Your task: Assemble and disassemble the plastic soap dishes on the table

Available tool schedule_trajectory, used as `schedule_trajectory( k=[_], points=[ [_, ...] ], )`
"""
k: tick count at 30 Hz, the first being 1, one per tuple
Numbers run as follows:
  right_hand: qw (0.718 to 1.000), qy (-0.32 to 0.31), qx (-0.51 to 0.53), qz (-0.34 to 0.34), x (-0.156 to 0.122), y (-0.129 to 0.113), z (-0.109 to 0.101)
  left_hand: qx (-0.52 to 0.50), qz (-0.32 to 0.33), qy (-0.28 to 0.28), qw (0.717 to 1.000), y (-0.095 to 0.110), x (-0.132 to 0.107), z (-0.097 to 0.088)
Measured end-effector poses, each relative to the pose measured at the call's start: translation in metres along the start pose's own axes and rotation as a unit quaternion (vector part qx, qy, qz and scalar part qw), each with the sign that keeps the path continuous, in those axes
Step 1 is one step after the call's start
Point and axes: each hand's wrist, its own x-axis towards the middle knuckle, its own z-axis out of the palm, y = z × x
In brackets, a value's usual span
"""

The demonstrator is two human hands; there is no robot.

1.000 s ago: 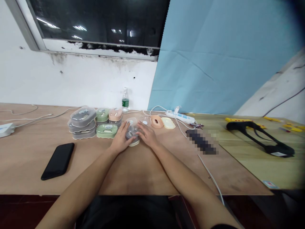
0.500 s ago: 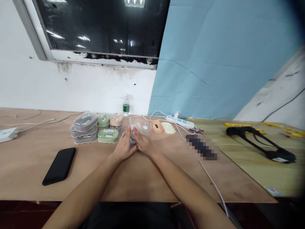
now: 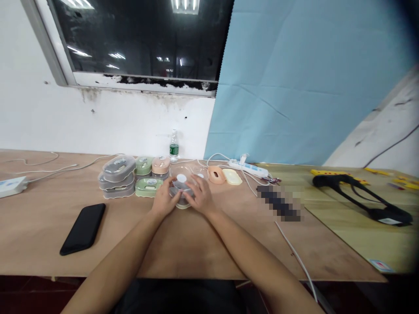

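Observation:
A clear plastic container [image 3: 182,186] with a round white sticker on top and a pale rim at its base stands on the table. My left hand [image 3: 164,196] grips its left side, fingers curved along the edge. From the right, my right hand [image 3: 201,195] holds it with fingertips on the top and the thumb near the front. Just left of my left hand lies a green oval box [image 3: 149,187]. Beyond my right hand are an orange lid [image 3: 216,174] with an oval slot and a pale yellow lid [image 3: 232,176]. Another clear plastic piece behind is partly hidden.
Grey oval boxes [image 3: 118,187] are stacked at left, beside a smaller green box [image 3: 143,166] and a pink one [image 3: 160,165]. A water bottle [image 3: 174,148] stands behind. A phone [image 3: 83,229], a power strip [image 3: 248,168] and a black strap-like frame [image 3: 363,198] also lie around.
My hands, pressed close together over the container before, have moved apart to its two sides. The clear top with its white sticker now shows between them. The view has shifted slightly.

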Motion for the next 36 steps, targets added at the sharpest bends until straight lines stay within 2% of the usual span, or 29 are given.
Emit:
schedule_trajectory(
  k=[3,5,8,10,13,16,20,24,30,36],
  points=[
    [0.997,0.012,-0.029,0.077,-0.003,0.014,-0.002,-0.025,-0.018,0.006,1.000,0.004,-0.002,0.002],
    [0.994,-0.023,-0.025,0.103,-0.005,0.020,-0.002,-0.020,-0.018,0.000,1.000,0.004,-0.002,0.003],
    [0.990,-0.106,-0.012,0.090,-0.007,0.022,0.002,-0.014,-0.012,-0.013,1.000,0.002,-0.003,0.004],
    [0.988,-0.129,-0.010,0.079,-0.008,0.022,0.006,-0.009,-0.011,-0.024,1.000,0.001,-0.003,0.005],
    [0.987,-0.111,-0.010,0.112,-0.010,0.026,0.011,0.014,-0.018,-0.038,0.999,-0.002,-0.003,0.005],
    [0.981,-0.081,-0.020,0.173,-0.014,0.042,0.013,0.064,-0.019,-0.060,0.996,-0.005,-0.002,0.007],
    [0.970,-0.075,-0.049,0.225,-0.022,0.074,0.017,0.143,-0.006,-0.139,0.980,-0.007,-0.003,0.009],
    [0.956,-0.092,-0.082,0.268,-0.027,0.095,0.026,0.155,0.019,-0.194,0.968,-0.007,-0.006,0.012],
    [0.944,-0.133,-0.090,0.287,-0.026,0.105,0.036,0.154,0.037,-0.207,0.965,-0.010,-0.009,0.015],
    [0.935,-0.154,-0.105,0.302,-0.028,0.105,0.029,0.146,0.044,-0.213,0.965,-0.012,-0.009,0.014]
  ],
)
